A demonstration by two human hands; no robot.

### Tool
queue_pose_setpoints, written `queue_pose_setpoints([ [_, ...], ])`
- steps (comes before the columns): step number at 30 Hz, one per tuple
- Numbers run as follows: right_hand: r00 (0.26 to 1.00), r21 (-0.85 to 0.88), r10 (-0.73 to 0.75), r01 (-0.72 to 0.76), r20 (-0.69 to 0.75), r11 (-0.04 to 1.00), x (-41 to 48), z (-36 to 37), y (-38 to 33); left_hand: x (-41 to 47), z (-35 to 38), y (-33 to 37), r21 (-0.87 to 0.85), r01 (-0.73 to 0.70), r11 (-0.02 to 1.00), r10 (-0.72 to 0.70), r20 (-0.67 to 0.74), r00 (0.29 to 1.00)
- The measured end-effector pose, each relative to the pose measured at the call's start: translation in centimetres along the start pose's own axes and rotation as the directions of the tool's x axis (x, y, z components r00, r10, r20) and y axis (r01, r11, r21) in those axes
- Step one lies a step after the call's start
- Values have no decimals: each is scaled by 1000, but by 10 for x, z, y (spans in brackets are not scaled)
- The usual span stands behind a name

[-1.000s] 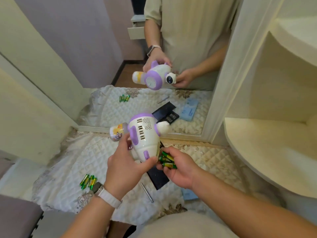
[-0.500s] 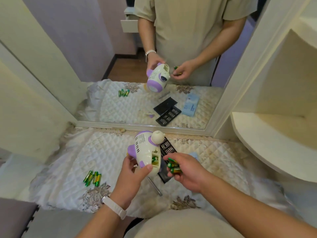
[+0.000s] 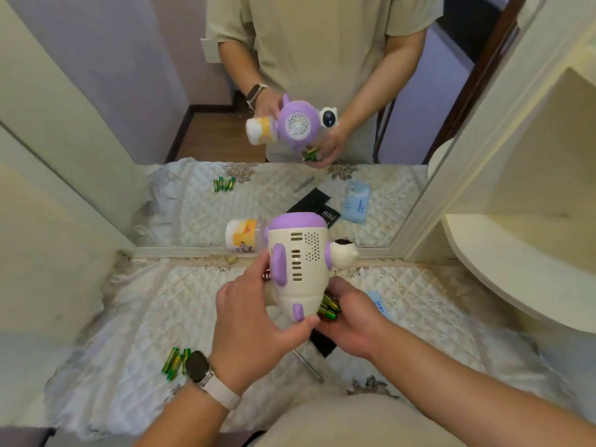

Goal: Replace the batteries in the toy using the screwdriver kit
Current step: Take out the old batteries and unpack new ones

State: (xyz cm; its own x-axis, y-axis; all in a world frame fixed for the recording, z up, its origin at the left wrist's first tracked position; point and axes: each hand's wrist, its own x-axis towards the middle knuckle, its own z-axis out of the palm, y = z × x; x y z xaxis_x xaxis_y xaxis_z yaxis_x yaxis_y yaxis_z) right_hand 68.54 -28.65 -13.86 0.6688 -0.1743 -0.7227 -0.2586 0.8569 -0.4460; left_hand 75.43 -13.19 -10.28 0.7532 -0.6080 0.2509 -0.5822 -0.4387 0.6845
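Note:
My left hand (image 3: 254,321) grips the handle of a cream and purple toy (image 3: 300,262), held up over the quilted cloth with its vented side facing me. A small bottle (image 3: 243,235) sticks out of the toy's left side. My right hand (image 3: 351,324) sits right under the handle's base, cupping several green batteries (image 3: 329,309). More green batteries (image 3: 175,362) lie on the cloth at lower left. A thin screwdriver (image 3: 308,366) lies below my hands. The black screwdriver kit (image 3: 324,345) is mostly hidden under my right hand.
A mirror (image 3: 290,124) stands right behind the cloth and reflects the person, the toy and the kit. A light blue packet (image 3: 379,306) lies to the right of my right hand. Curved cream shelves (image 3: 516,269) jut out on the right. A cream wall panel (image 3: 48,253) closes the left side.
The toy has been lifted and turned, so its vented side faces me instead of the open battery slot. My right hand with the batteries has closed in under the handle's base.

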Motion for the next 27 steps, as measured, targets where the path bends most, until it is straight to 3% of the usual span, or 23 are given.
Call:
queue_pose_setpoints([
  [3, 998, 70, -15, 11, 57, 998, 8, 13, 1, 6, 7, -10, 321, -127, 939, 101, 97, 990],
  [6, 998, 132, 4, -12, 59, 991, 14, 21, 6, 11, 14, -16, 417, -155, 895, 99, 152, 983],
  [17, 999, 161, -29, 24, 26, 987, 40, 19, 13, 19, 3, -40, 415, -277, 866, 287, 40, 957],
  [21, 1000, 169, -3, 6, -22, 986, 43, 21, 23, 20, 12, -50, 452, -239, 859, 181, 167, 969],
  [27, 1000, 150, 3, -4, 7, 989, 43, 19, 19, 17, 11, -51, 381, -171, 909, 152, 81, 985],
])
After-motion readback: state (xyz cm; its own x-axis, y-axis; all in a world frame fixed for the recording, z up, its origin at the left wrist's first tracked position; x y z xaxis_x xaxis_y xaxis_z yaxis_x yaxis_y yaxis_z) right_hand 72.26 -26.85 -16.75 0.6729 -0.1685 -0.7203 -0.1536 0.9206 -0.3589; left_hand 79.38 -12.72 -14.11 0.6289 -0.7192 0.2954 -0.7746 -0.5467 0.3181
